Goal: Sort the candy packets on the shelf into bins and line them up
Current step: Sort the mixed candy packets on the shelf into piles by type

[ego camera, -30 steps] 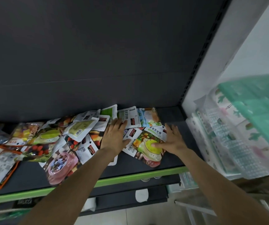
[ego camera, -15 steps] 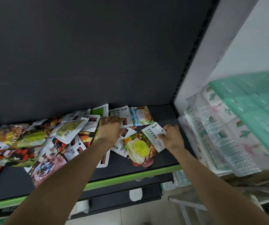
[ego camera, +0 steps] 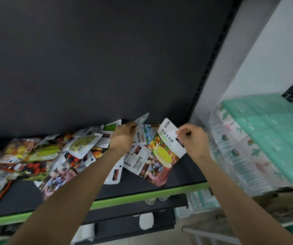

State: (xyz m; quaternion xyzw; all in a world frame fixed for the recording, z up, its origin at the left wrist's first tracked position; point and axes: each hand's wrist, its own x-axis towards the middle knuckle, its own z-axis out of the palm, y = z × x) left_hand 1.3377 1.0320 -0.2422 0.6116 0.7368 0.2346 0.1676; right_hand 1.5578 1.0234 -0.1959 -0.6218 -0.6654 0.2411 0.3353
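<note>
Both hands clamped on candy packets — left hand (ego camera: 124, 137) pinching white packet (ego camera: 142, 119), right hand (ego camera: 193, 140) gripping yellow-fruit packet (ego camera: 167, 145)

Left arm: we reach it bare from the lower left up toward the middle, forearm straight, wrist level
Left hand (ego camera: 123, 137): back of it toward us, our fingers curled, tips pinching a small white packet (ego camera: 141, 119) at its lower end
Right arm: we reach it from the lower right, angled inward
Right hand (ego camera: 193, 140): our fingers curled, thumb and forefinger pinching the upper edge of a fruit-printed packet (ego camera: 167, 145)
</note>
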